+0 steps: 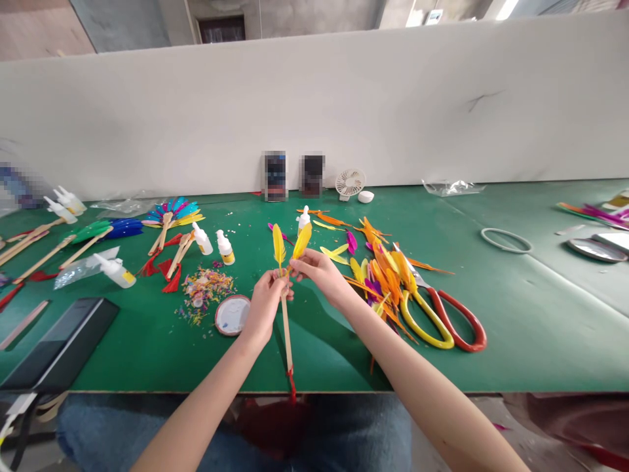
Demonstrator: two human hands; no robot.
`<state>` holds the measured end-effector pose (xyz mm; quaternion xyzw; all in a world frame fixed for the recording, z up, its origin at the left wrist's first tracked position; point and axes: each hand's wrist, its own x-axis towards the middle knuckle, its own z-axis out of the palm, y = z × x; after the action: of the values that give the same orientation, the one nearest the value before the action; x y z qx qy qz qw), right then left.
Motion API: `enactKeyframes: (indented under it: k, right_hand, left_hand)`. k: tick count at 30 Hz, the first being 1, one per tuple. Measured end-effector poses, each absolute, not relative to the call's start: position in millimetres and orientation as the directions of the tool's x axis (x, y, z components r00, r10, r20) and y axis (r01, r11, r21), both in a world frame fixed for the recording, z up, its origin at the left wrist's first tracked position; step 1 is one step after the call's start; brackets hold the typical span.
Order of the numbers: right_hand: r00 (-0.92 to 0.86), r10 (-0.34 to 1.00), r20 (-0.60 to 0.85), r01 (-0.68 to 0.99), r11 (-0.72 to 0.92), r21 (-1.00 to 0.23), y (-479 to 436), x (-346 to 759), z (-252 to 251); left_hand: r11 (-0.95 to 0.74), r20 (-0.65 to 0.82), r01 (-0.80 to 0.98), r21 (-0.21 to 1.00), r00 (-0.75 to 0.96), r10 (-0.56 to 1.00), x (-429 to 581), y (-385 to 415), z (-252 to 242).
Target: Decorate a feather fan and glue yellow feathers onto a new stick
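Note:
My left hand (264,300) is closed around the top of a flat wooden handle (287,331), which hangs upright over the table's front edge area. A red tassel (292,383) dangles from its lower end. One yellow feather (279,246) stands up from the head of the handle, above my left fingers. Pinched in my right hand (318,269) is a second yellow feather (301,240), tilted to the right with its base close to the handle's head. My fingers hide where the quills meet the wood.
Loose orange and yellow feathers (388,272) lie to the right beside big scissors (432,321). Left are glue bottles (225,249), colourful scraps (209,288), a round lid (232,314), feather fans (171,215) and a black case (59,344). A small fan (350,183) stands behind.

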<state>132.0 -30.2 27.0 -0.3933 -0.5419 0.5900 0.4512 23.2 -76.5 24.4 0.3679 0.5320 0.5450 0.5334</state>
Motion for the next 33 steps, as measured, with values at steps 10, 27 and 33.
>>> enactKeyframes:
  k: [10,27,33]
  right_hand:
    - [-0.298,0.954,0.003,-0.069,-0.019,-0.997,-33.3,129.6,29.0]
    - [-0.29,0.957,0.017,-0.092,-0.011,-0.996,-32.8,127.5,25.8]
    - [-0.363,0.931,-0.024,-0.115,-0.07,-0.991,-34.2,130.1,27.2]
  left_hand:
    - [0.098,-0.13,-0.168,0.981,-0.188,0.974,23.1,-76.8,23.1]
    - [0.091,-0.133,-0.214,0.973,-0.194,0.972,24.1,-77.6,25.1]
    - [0.077,-0.115,-0.211,0.974,-0.171,0.979,24.4,-78.0,25.6]
